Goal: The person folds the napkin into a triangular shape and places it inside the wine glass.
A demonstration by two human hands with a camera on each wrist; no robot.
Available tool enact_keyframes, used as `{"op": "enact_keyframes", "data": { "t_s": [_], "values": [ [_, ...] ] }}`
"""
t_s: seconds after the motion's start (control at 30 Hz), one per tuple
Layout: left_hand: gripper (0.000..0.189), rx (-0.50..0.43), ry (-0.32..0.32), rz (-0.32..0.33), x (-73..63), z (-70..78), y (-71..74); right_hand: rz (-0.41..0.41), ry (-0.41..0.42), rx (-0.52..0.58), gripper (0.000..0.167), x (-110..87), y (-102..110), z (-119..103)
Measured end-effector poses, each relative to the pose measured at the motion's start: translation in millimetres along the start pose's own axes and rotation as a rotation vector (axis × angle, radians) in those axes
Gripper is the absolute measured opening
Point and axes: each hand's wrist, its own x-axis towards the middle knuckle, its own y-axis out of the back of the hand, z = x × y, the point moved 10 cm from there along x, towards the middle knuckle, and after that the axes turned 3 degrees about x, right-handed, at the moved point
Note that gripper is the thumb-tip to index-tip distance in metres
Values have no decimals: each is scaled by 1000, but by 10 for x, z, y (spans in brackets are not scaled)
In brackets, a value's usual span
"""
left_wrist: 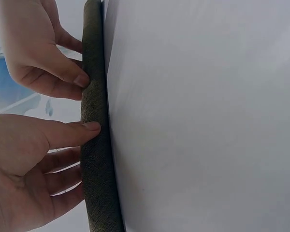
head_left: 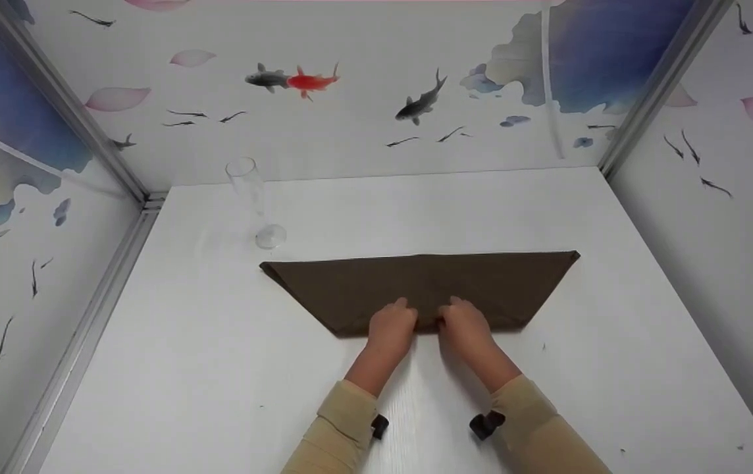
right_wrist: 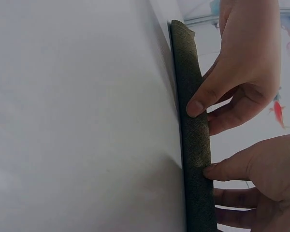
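A dark brown cloth napkin point(head_left: 424, 283) lies folded on the white table, wide along its far edge and narrower on the near side. Its near edge forms a thick roll point(left_wrist: 94, 164). My left hand point(head_left: 392, 326) pinches this roll just left of its middle, thumb point(left_wrist: 82, 129) on the near face and fingers over the far side. Close to its right, my right hand point(head_left: 467, 326) grips the same roll in like manner, its thumb point(right_wrist: 217, 172) against the near face. Both wrist views show the fingertips partly hidden behind the roll.
A clear tall footed glass point(head_left: 270, 236) stands behind the napkin's left end. White panels point(head_left: 363, 131) printed with fish and petals enclose the table point(head_left: 172, 368) at the back and sides, with metal rails point(head_left: 87, 336) at the left. Small dark specks dot the near tabletop.
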Motion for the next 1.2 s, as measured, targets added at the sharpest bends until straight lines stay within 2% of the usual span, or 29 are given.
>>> {"op": "enact_keyframes", "data": {
  "t_s": [0.33,0.57,0.73,0.97,1.2],
  "values": [
    [10,0,-12,-5,-11,-11,-28,95,23,-73,13,-70,56,-28],
    [8,0,-13,-37,-43,8,-37,48,15,-89,12,-110,38,-49],
    [3,-30,-9,-57,-58,-15,-30,57,12,-60,12,-133,48,-49],
    [11,-87,-5,-18,-40,-33,-4,54,-8,-7,11,-102,34,-3],
    [5,-2,-13,45,-48,-10,43,36,-16,1,9,-57,20,10]
  ]
}}
